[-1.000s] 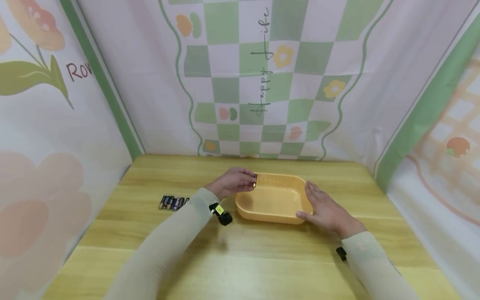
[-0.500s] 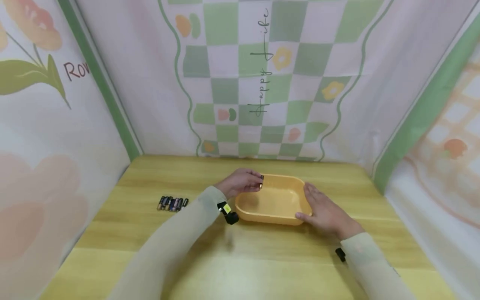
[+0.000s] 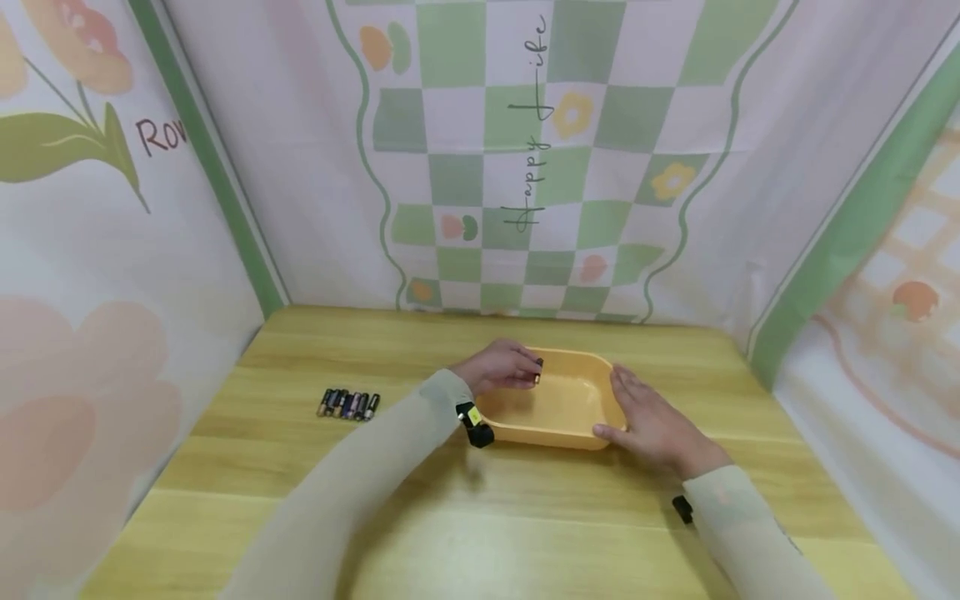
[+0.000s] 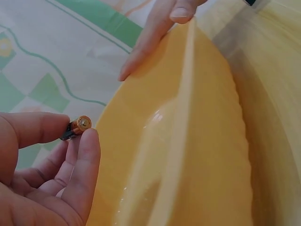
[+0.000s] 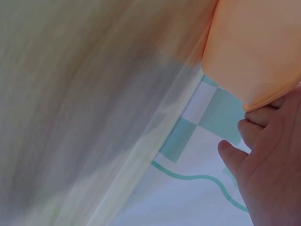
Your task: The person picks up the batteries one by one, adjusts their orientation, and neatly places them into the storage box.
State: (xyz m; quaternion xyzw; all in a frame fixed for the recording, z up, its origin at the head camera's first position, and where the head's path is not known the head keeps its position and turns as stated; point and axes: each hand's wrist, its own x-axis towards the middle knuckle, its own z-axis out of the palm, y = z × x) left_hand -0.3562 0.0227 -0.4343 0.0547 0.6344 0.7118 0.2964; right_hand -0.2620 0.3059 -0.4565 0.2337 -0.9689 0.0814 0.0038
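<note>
In the head view, my left hand (image 3: 504, 365) is over the left part of a yellow plastic basin (image 3: 555, 435). Its thumb and fingers pinch one small battery (image 3: 538, 372). The left wrist view shows this battery (image 4: 83, 124) end-on, with a copper-coloured end and a dark body, above the basin's wall. My right hand (image 3: 656, 417) rests on the basin's right end, fingers fairly straight along the rim and thumb over the front edge. To the left, several batteries (image 3: 348, 405) lie side by side in a row on the table.
The wooden table (image 3: 465, 533) has its back edge against a printed curtain (image 3: 510, 175). Fabric side walls (image 3: 202, 242) stand close at left and right. The basin sits right of the table's middle.
My left hand has moved right, farther over the basin, with the battery still pinched. More of the battery row shows beside the sleeve. The right hand and basin stay in place.
</note>
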